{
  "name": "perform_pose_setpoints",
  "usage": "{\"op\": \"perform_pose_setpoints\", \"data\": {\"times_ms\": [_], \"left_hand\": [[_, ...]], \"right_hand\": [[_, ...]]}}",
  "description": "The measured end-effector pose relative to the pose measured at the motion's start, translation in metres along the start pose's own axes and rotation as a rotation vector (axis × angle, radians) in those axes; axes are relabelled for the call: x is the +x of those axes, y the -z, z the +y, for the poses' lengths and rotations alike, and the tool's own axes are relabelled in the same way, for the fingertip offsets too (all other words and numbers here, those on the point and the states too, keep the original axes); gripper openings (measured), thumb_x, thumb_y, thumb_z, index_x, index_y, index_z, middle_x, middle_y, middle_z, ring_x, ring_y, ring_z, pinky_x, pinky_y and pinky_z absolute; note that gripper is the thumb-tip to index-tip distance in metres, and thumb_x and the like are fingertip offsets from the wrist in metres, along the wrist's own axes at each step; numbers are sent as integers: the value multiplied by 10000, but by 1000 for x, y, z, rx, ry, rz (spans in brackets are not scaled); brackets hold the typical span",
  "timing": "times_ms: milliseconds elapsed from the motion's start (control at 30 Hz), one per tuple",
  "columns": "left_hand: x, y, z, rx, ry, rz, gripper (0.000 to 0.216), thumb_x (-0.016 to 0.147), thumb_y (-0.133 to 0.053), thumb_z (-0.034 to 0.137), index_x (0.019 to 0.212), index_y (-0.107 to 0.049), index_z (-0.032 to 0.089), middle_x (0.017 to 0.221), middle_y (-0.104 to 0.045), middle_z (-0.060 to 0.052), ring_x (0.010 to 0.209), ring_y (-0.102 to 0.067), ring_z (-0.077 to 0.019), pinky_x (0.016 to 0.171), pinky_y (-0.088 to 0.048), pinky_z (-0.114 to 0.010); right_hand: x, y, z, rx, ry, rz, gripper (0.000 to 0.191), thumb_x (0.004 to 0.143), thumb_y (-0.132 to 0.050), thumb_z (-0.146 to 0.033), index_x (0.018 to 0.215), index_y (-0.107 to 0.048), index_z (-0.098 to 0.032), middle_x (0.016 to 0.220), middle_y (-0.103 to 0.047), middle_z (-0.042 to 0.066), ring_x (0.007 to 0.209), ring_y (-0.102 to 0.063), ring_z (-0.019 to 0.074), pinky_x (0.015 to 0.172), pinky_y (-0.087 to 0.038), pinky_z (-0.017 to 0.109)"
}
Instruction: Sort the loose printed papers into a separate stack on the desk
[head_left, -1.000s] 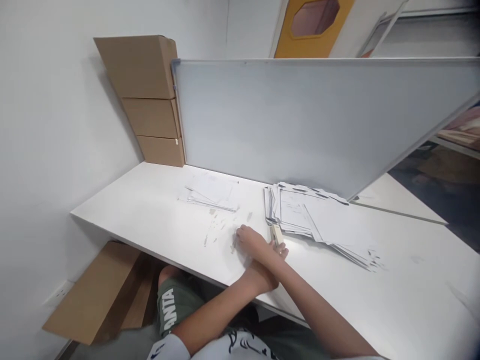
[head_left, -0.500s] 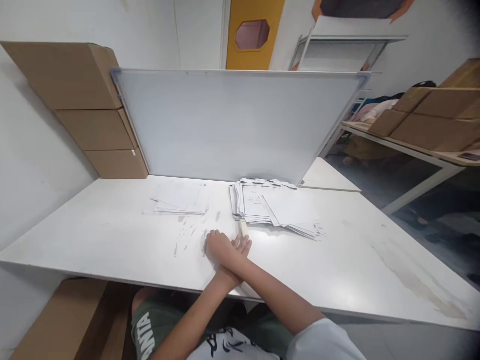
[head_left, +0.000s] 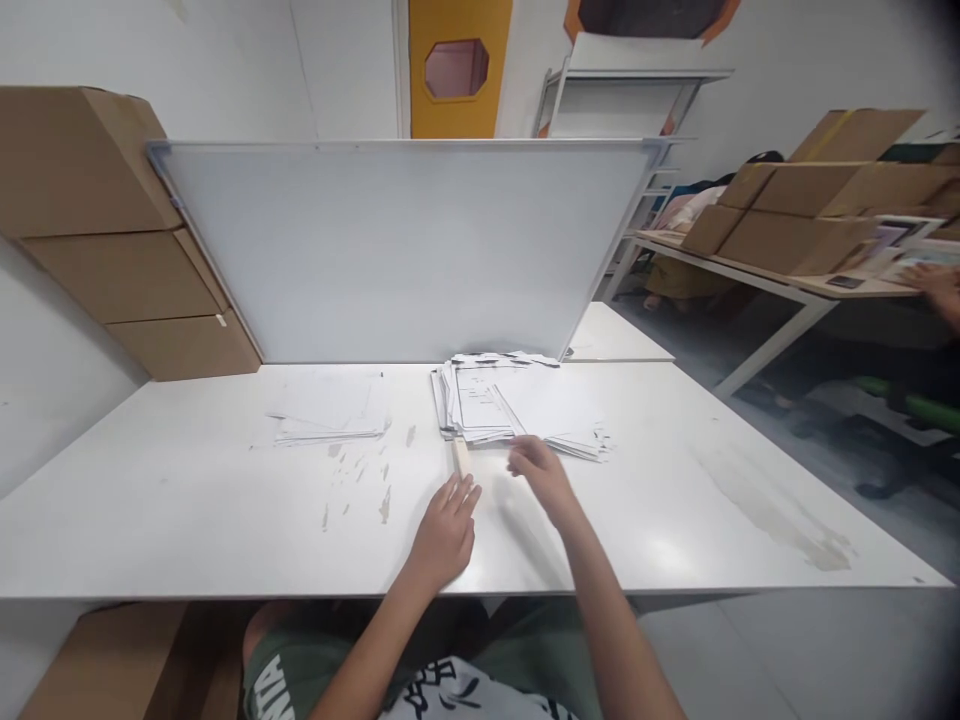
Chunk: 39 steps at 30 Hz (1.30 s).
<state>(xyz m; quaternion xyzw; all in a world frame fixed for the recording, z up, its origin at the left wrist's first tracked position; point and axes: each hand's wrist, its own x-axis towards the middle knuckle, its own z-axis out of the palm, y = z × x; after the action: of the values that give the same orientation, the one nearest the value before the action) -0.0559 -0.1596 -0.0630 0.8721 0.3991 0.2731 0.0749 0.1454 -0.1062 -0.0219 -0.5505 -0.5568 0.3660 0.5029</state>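
My left hand (head_left: 444, 535) lies palm down on the white table (head_left: 225, 520), its fingers stretched out. Its fingertips are at the near end of a small pale block (head_left: 461, 458), which may touch them. Beyond the block lies a thick, uneven stack of white paper sheets (head_left: 555, 405), some with dark print. My right hand (head_left: 546, 480) hovers above the table by the stack's near edge. Its fingers are loosely bent and slightly apart, with nothing visible in them. A thinner pile of sheets (head_left: 330, 415) lies to the left.
A whiteboard (head_left: 412, 250) stands along the table's back edge. Stacked cardboard boxes (head_left: 120, 275) rise at the left. Grey marks (head_left: 356, 470) spot the tabletop. On the right, another table (head_left: 750, 268) carries boxes, and another person's hand (head_left: 934, 285) shows there.
My right hand has uncrossed from over my left wrist and moved right, toward the thick paper stack. My left hand stays by the pale block. The view has turned to the right.
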Motion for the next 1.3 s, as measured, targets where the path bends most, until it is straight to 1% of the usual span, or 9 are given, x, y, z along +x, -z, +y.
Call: {"op": "perform_pose_setpoints", "data": {"times_ms": [233, 400, 500, 600, 733, 833, 900, 1067, 1300], "left_hand": [[5, 1, -2, 27, 31, -25, 513, 924, -319, 151, 1435, -333, 197, 1500, -362, -72, 1419, -223, -236, 1109, -339, -474], [9, -2, -8, 53, 33, 23, 489, 928, -332, 160, 1416, -368, 181, 1474, -405, -82, 1407, -261, -236, 1102, -355, -460], [9, -3, -10, 53, 42, 38, 484, 928, -336, 162, 1409, -381, 198, 1463, -423, -72, 1394, -292, -233, 1100, -360, -457], [10, -4, -12, 46, 76, 36, 470, 934, -334, 171, 1400, -393, 197, 1457, -432, -69, 1390, -303, -226, 1099, -366, -447], [11, -4, -10, 46, 81, 31, 460, 938, -333, 175, 1392, -402, 189, 1453, -436, -74, 1387, -308, -223, 1103, -363, -447], [12, -2, -9, 55, 84, 33, 451, 936, -333, 173, 1377, -424, 189, 1442, -450, -76, 1378, -327, -225, 1098, -372, -450], [11, -1, -8, 61, 86, 36, 445, 935, -338, 173, 1368, -437, 185, 1433, -463, -77, 1373, -336, -227, 1088, -386, -450], [14, 0, -12, 40, 51, 65, 438, 924, -357, 171, 1345, -473, 211, 1408, -493, -72, 1351, -378, -234, 1071, -406, -462], [20, 0, -14, 9, 32, 77, 392, 921, -370, 175, 1278, -530, 193, 1374, -526, -82, 1332, -403, -238, 1058, -419, -467]], "right_hand": [[-15, 130, 55, -122, -150, 338, 259, 634, -572, -349, 845, -583, -200, 643, -570, -8, 623, -601, 187, 582, -489, 320], [-7, 184, 77, -310, -233, 425, 259, 638, -527, -322, 841, -621, -192, 694, -652, 48, 706, -629, 229, 652, -490, 359], [4, 196, 77, -451, -227, 479, 296, 657, -526, -294, 899, -644, -172, 917, -678, 141, 885, -612, 290, 802, -457, 445], [22, 174, 67, -548, -145, 505, 401, 754, -437, -297, 1068, -612, -120, 1135, -611, 205, 1084, -535, 321, 932, -383, 492], [53, 95, 53, -599, 44, 339, 438, 814, -474, -392, 1156, -586, -143, 1218, -596, 149, 1166, -495, 265, 1002, -360, 400], [66, 37, 52, -637, 130, 270, 590, 766, -598, -445, 1250, -533, -115, 1356, -490, 179, 1277, -385, 304, 1064, -277, 437], [68, 18, 55, -655, 148, 286, 587, 812, -564, -424, 1288, -501, -87, 1393, -437, 209, 1306, -335, 326, 1075, -233, 475], [59, 19, 62, -660, 169, 334, 381, 918, -428, -341, 1214, -589, -162, 1296, -545, 140, 1218, -436, 265, 1029, -298, 419], [55, 26, 58, -612, 188, 399, 366, 936, -378, -308, 1178, -623, -183, 1193, -628, 95, 1126, -514, 221, 981, -377, 378]]}}
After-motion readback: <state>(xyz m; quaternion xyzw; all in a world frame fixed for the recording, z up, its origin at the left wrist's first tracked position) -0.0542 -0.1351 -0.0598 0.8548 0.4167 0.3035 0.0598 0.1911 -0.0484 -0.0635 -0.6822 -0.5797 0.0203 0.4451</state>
